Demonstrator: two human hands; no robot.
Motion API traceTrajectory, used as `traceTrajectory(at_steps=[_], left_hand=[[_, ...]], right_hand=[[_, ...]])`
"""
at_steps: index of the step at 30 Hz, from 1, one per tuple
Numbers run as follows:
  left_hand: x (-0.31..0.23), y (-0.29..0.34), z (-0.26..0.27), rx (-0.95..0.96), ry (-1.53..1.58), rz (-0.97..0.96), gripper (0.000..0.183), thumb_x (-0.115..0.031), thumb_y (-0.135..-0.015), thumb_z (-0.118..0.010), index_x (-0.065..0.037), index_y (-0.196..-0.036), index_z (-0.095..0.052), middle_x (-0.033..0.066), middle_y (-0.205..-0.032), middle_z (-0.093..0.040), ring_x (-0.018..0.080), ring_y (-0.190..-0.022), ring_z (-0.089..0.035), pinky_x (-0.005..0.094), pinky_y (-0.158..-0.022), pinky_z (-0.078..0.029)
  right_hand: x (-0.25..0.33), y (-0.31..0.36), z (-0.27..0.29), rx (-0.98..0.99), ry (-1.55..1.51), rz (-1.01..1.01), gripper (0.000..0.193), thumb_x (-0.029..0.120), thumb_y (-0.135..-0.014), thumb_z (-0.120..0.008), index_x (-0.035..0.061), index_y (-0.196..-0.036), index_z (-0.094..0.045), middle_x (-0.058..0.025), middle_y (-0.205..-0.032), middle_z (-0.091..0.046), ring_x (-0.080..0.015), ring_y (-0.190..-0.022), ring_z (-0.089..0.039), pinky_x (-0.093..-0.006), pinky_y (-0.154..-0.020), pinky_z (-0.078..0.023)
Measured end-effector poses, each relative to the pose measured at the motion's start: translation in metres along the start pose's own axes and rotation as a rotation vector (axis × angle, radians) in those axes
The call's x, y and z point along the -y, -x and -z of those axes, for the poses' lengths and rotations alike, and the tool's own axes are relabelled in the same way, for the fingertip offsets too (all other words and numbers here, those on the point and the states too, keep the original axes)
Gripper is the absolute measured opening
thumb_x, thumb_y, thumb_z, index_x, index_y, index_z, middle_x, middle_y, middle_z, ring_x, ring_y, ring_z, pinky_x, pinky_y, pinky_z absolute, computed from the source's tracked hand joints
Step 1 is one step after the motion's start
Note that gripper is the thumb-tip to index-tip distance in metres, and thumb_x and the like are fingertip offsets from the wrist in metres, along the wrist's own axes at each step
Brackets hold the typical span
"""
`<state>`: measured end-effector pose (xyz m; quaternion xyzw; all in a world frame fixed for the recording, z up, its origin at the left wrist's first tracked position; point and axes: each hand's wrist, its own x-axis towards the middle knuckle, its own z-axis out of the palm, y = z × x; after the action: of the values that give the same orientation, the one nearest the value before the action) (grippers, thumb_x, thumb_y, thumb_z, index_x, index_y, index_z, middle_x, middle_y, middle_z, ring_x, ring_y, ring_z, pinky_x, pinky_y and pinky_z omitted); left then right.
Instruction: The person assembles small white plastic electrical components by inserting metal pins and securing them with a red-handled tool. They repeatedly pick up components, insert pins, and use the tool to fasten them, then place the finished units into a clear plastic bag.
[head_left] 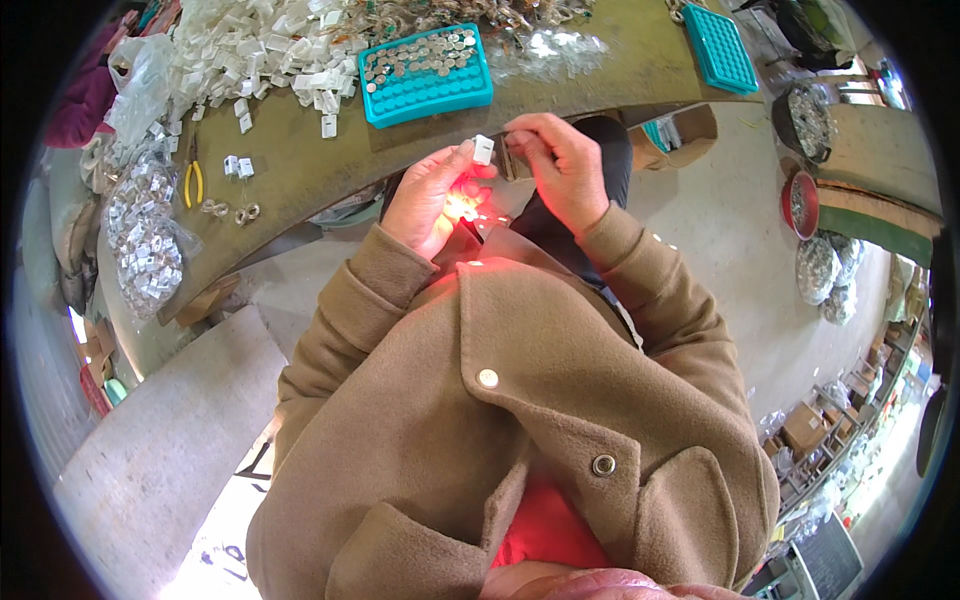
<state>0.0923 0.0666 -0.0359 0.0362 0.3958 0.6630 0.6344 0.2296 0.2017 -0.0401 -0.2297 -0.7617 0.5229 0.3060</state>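
Observation:
My left hand (428, 200) pinches a small white plastic housing (482, 151) between thumb and fingers, in front of the table's near edge. A bright red-orange glow lights the palm and fingers below it; its source is hidden. Just to the right, my right hand (565, 172) is closed in a pinch, its fingertips apart from the housing. Whatever it holds, if anything, is too small to make out. Beyond both hands, a teal tray (428, 113) with rows of round pockets carries many small round metal pieces (420, 55).
A big heap of white housings (265, 50) covers the table's far left. Yellow-handled pliers (194, 180) and a few housings (238, 167) lie nearer. A clear bag of parts (148, 240) hangs at the left edge. Another teal tray (722, 50) and a cardboard box (685, 138) are right.

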Motion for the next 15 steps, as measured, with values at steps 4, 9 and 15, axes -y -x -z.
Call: traceTrajectory(at_steps=[4,9,15], left_hand=[[-0.002,0.001,0.0,-0.064,-0.004,-0.002,0.024,-0.028,-0.098,-0.061,-0.005,-0.105,-0.063,0.0055,-0.097,-0.067,0.0131,-0.085,-0.062,0.0316,-0.072,-0.055],[-0.006,0.01,-0.003,-0.021,0.044,0.007,0.025,-0.027,-0.099,-0.06,-0.004,-0.109,-0.061,0.0005,-0.09,-0.064,0.0006,-0.059,-0.042,0.0189,-0.055,-0.039],[-0.01,0.015,-0.002,-0.024,0.109,0.039,0.026,-0.028,-0.098,-0.062,-0.004,-0.106,-0.061,0.0005,-0.09,-0.063,0.0019,-0.061,-0.042,0.0207,-0.055,-0.041]], right_hand=[[0.017,0.002,-0.005,0.085,0.124,0.075,0.017,-0.003,-0.092,-0.057,-0.0015,-0.107,-0.065,-0.0079,-0.084,-0.069,-0.011,-0.074,-0.065,-0.0245,-0.066,-0.052],[0.023,-0.001,-0.012,0.093,0.034,-0.193,0.014,0.005,-0.088,-0.065,0.0034,-0.101,-0.065,-0.009,-0.083,-0.07,-0.0182,-0.066,-0.065,-0.0279,-0.061,-0.05],[0.026,-0.005,-0.016,0.09,0.106,0.091,0.009,0.004,-0.087,-0.065,0.0037,-0.095,-0.061,-0.012,-0.087,-0.062,-0.0215,-0.073,-0.063,-0.0308,-0.065,-0.05]])
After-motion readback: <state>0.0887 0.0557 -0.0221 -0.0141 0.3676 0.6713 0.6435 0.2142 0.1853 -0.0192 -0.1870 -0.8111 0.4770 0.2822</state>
